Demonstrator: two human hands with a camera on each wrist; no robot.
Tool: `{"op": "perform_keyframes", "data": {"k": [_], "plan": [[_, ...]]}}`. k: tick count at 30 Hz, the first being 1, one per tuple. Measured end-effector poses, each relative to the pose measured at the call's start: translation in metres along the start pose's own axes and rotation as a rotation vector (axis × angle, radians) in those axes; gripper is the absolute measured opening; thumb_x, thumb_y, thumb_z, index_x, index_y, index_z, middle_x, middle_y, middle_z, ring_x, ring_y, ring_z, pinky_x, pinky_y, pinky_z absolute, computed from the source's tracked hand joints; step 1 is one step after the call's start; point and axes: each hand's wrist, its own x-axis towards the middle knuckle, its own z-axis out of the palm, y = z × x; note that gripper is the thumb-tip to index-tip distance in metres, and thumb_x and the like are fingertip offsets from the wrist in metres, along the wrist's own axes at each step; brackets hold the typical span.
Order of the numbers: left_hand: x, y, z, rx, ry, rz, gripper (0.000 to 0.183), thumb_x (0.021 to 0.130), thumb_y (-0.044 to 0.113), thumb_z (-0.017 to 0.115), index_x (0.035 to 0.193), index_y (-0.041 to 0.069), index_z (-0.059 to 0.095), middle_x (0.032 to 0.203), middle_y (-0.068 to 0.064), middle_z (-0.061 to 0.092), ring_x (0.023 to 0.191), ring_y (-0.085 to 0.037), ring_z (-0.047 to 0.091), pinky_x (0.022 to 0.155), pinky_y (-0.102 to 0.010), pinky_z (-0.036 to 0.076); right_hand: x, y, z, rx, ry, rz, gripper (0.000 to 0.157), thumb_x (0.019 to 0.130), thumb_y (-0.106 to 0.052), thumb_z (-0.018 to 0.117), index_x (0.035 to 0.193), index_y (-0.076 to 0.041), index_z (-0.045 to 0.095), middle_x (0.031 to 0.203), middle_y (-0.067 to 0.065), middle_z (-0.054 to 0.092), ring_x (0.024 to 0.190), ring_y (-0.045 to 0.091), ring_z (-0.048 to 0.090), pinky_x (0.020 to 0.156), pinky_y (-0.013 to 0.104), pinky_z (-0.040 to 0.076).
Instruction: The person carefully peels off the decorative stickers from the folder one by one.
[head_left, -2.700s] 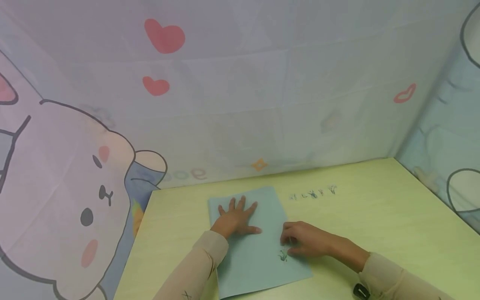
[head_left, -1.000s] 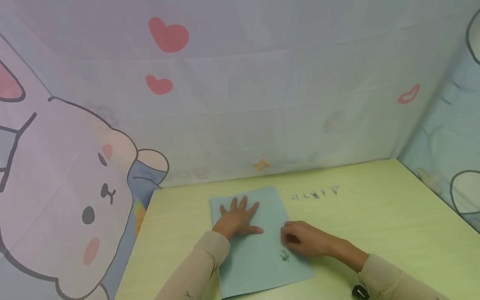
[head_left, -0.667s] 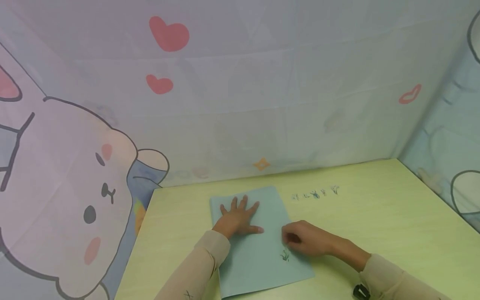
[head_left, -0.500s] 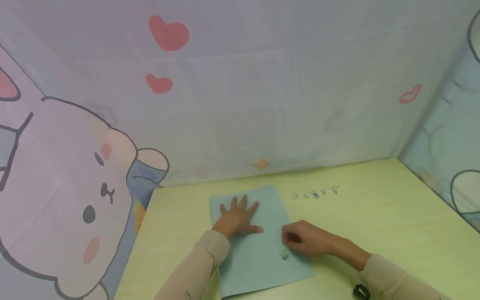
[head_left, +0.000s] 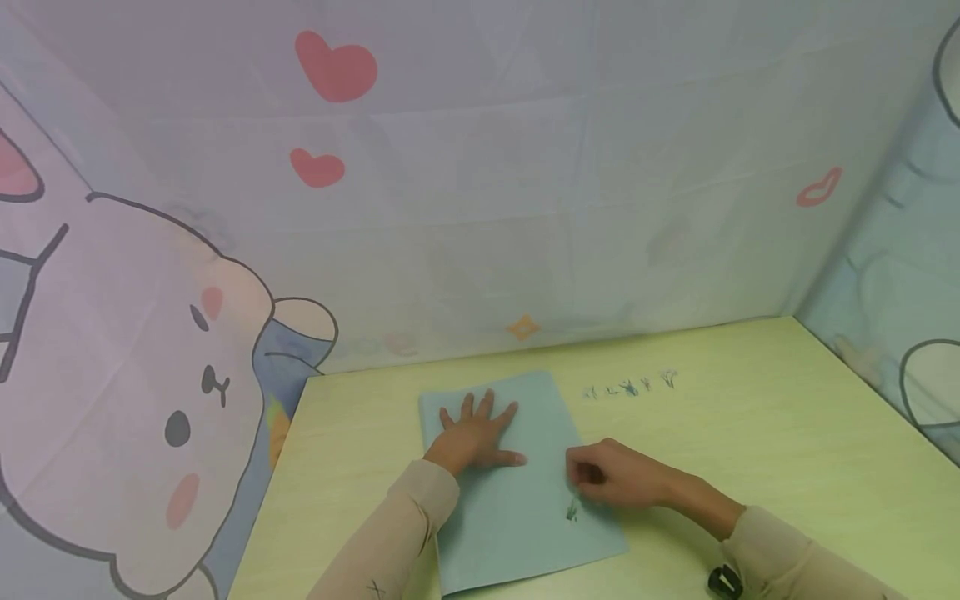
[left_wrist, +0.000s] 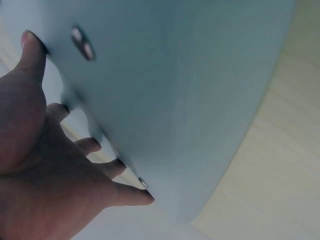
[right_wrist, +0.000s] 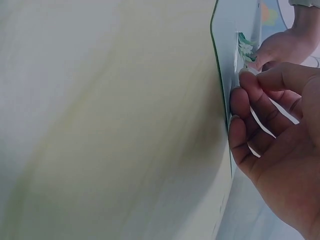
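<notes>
A pale blue stapled booklet [head_left: 517, 533] lies on the table. Spread flat on its upper left part is my left hand [head_left: 474, 440], fingers straight. In the left wrist view that hand [left_wrist: 60, 165] rests along the booklet's stapled edge. At the booklet's right edge my right hand [head_left: 622, 475] has curled fingers. Its thumb and index finger pinch a clear sticker with a green plant print [right_wrist: 245, 48], seen in the right wrist view. In the head view the sticker [head_left: 572, 508] stands just below the fingertips, over the booklet; whether part of it touches the cover I cannot tell.
Several small plant-print stickers [head_left: 628, 388] lie in a row on the yellow-green table [head_left: 750, 417], beyond the right hand. A printed cloth [head_left: 465, 250] with hearts and a rabbit hangs behind and at the sides. A black object [head_left: 725, 581] sits by the right cuff.
My right hand has shifted slightly right. The plant print under its fingertips now looks narrower and more tilted. My left hand keeps its place on the booklet.
</notes>
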Motion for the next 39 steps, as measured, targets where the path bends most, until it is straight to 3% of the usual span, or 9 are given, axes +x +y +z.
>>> {"op": "perform_keyframes", "data": {"k": [19, 26, 39], "plan": [[0.0028, -0.0021, 0.0041, 0.013, 0.007, 0.000, 0.093, 0.093, 0.069, 0.069, 0.169, 0.029, 0.032, 0.177, -0.014, 0.015, 0.160, -0.047, 0.010, 0.117, -0.080, 0.014, -0.0031, 0.0082, -0.0031, 0.061, 0.055, 0.014, 0.024, 0.088, 0.005, 0.069, 0.089, -0.018, 0.065, 0.077, -0.013, 0.059, 0.071, 0.002, 0.055, 0.062, 0.023, 0.049], [0.0018, -0.0012, 0.0036, 0.011, 0.001, -0.003, 0.093, 0.094, 0.068, 0.069, 0.169, 0.029, 0.031, 0.177, -0.014, 0.014, 0.161, -0.047, 0.009, 0.117, -0.080, 0.013, -0.0028, 0.0059, -0.0036, 0.079, 0.124, 0.029, 0.027, 0.087, 0.004, 0.071, 0.087, -0.021, 0.065, 0.079, -0.012, 0.061, 0.071, 0.004, 0.056, 0.062, 0.024, 0.050], [0.0035, -0.0015, 0.0049, 0.017, 0.004, -0.012, 0.092, 0.094, 0.068, 0.068, 0.169, 0.029, 0.031, 0.177, -0.013, 0.014, 0.161, -0.046, 0.009, 0.117, -0.080, 0.012, -0.0040, 0.0073, -0.0045, 0.145, 0.177, 0.055, 0.024, 0.092, 0.005, 0.069, 0.090, -0.019, 0.066, 0.082, -0.009, 0.064, 0.075, 0.007, 0.062, 0.068, 0.028, 0.055]]}}
